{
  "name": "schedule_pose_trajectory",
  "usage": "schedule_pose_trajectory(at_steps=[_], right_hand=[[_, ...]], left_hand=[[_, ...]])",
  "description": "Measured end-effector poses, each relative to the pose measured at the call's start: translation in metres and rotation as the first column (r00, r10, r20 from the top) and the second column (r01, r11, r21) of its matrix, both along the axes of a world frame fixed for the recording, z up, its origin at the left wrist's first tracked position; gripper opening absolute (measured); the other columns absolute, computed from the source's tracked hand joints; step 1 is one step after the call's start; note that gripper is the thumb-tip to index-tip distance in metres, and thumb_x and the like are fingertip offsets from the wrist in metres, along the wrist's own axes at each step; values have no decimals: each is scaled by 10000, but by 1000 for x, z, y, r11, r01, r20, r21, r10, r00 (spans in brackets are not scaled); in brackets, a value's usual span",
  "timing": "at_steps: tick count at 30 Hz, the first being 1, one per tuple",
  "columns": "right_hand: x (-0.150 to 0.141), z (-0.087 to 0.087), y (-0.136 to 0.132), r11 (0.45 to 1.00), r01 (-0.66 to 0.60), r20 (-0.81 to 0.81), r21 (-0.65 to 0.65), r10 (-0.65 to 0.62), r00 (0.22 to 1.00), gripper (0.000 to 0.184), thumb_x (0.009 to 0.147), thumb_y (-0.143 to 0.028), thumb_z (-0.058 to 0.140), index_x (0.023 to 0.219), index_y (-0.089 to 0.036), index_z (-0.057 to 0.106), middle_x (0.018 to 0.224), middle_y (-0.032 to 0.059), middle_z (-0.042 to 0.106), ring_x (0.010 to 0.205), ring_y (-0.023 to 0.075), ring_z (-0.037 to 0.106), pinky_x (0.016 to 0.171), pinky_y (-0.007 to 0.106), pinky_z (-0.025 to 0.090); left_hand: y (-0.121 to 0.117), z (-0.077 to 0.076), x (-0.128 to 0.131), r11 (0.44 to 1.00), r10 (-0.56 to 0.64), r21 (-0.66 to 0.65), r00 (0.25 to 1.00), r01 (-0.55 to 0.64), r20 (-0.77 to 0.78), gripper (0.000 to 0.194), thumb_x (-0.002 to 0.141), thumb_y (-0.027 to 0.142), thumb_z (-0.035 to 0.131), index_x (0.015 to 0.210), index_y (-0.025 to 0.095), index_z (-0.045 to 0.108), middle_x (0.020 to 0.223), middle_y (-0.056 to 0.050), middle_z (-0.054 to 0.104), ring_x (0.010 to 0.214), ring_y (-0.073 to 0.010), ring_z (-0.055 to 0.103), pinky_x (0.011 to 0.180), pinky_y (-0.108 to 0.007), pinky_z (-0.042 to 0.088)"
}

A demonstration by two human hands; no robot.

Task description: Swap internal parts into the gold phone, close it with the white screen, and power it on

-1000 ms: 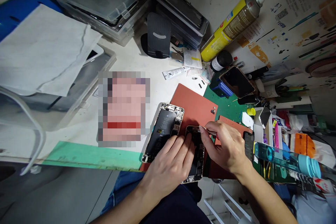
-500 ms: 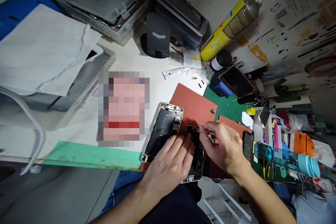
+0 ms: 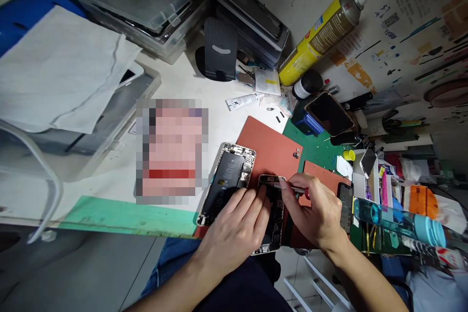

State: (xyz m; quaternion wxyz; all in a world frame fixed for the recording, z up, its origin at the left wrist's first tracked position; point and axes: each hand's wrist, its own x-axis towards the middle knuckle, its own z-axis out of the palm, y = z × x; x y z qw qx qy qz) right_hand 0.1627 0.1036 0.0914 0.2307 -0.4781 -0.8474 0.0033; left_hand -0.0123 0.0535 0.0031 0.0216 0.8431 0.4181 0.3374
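An opened phone (image 3: 273,224) with its inner parts bare lies on the brown mat (image 3: 270,144), partly covered by my left hand. My left hand (image 3: 241,226) rests over it, fingers stretched out side by side with their tips near the phone's top end; its thumb is hidden. My right hand (image 3: 314,209) pinches a slim metal tool (image 3: 302,190) with a ribbed shaft and a red part, held low over the phone's top edge. I cannot make out its tip. A second opened phone (image 3: 228,180), its black battery showing, lies to the left of my left hand.
A pixelated pinkish rectangle (image 3: 173,151) lies on the white table. Behind are a glue tube (image 3: 239,102), a black stand (image 3: 221,48) and a yellow spray can (image 3: 318,36). To the right are a smartphone (image 3: 345,204) and a blue bottle (image 3: 398,222). Plastic boxes (image 3: 146,5) stand back left.
My right hand has shifted slightly right with the tool, baring more of its shaft and of the phone's top edge. My left hand stays in place.
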Motion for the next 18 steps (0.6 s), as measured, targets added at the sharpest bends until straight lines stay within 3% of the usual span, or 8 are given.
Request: schedule_pose_trajectory(at_steps=[10, 15, 18], right_hand=[[1, 1, -1, 999, 1, -13, -43, -1, 1000, 109, 1047, -138, 658, 1082, -222, 597, 819, -7, 725, 629, 125, 654, 598, 258, 539], [0, 8, 0, 962, -123, -65, -245, 110, 992, 177, 1039, -75, 581, 1169, -196, 579, 992, 62, 732, 852, 169, 713, 742, 295, 596], [-2, 8, 2, 978, -119, -4, -169, 120, 993, 130, 1044, -83, 620, 1098, -196, 585, 886, 34, 714, 754, 160, 684, 687, 293, 561]], left_hand=[[0, 2, 0, 1000, -1, -4, 1000, 1, 12, 279, 958, -5, 563, 1165, -3, 750, 1173, -196, 789, 1071, -320, 728, 1021, -496, 592], [0, 2, -1, 1000, 6, 15, 1000, -6, 18, 268, 958, 2, 574, 1150, 3, 761, 1196, -208, 789, 1063, -321, 729, 993, -497, 608], [0, 2, -1, 1000, -1, 18, 999, 0, 35, 250, 943, -12, 588, 1114, 9, 769, 1207, -216, 787, 1066, -328, 732, 984, -503, 612]])
